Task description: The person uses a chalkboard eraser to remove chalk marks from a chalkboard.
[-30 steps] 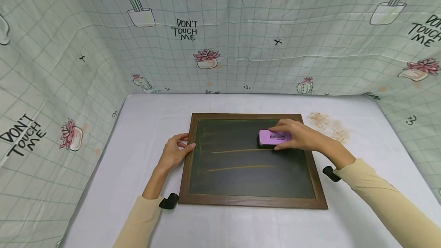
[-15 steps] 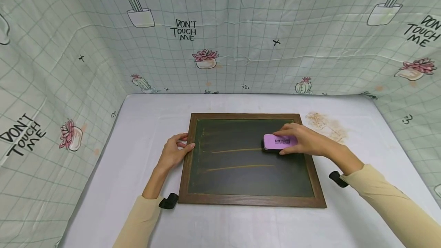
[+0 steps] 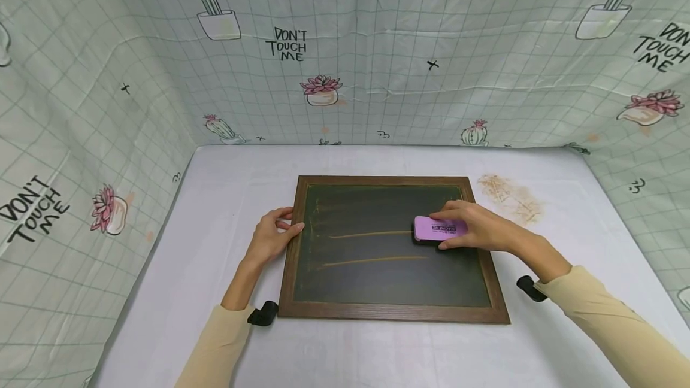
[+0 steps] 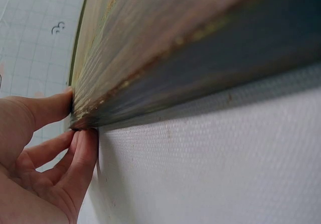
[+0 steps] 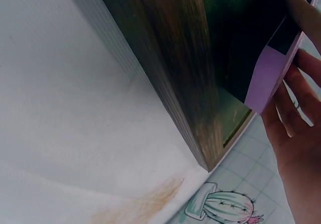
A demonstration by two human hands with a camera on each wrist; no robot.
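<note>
A wood-framed chalkboard lies flat on the white table, with two yellowish chalk lines running across its dark surface. My left hand pinches the left side of the frame, thumb on top and fingers against the outer edge, as the left wrist view confirms. With my right hand I grip a purple chalkboard eraser between thumb and fingers. Its black underside rests on the board at the right end of the upper line. In the right wrist view the eraser shows its side, fingers along it.
A brownish smudge marks the white tabletop beyond the board's upper right corner. Behind and at both sides hangs a checked cloth with cactus prints. Black wrist mounts sit at both sleeves.
My right hand has moved the eraser a little to the right and toward me across the board. The left hand keeps its place on the frame.
</note>
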